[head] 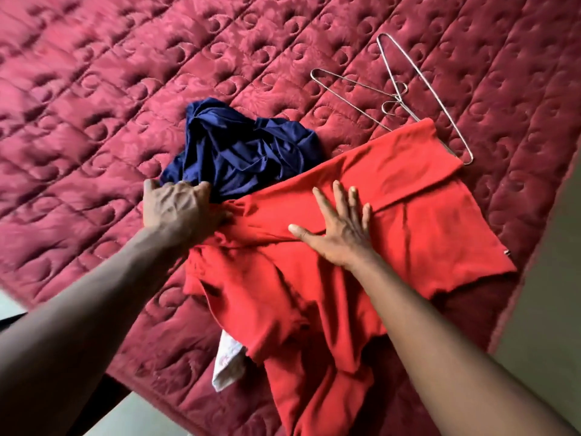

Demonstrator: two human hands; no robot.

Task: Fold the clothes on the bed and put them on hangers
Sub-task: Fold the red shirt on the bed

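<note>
Fingers (341, 199) of right hand (338, 234) spread flat on red garment (408, 215) on bed (94, 121); left hand (179, 209) clamped on its bunched edge beside blue garment (239, 152). Mid-fold, probably. Next: flatten, fold over, grab wire hangers (396, 92) nearby.

Crimson quilted bedspread (94, 105), pale floor (550, 262), perhaps daylight

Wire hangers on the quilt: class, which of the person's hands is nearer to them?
The right hand. It lies flat on the red garment, below the wire hangers. The left hand is farther left, at the blue garment's edge.
</note>
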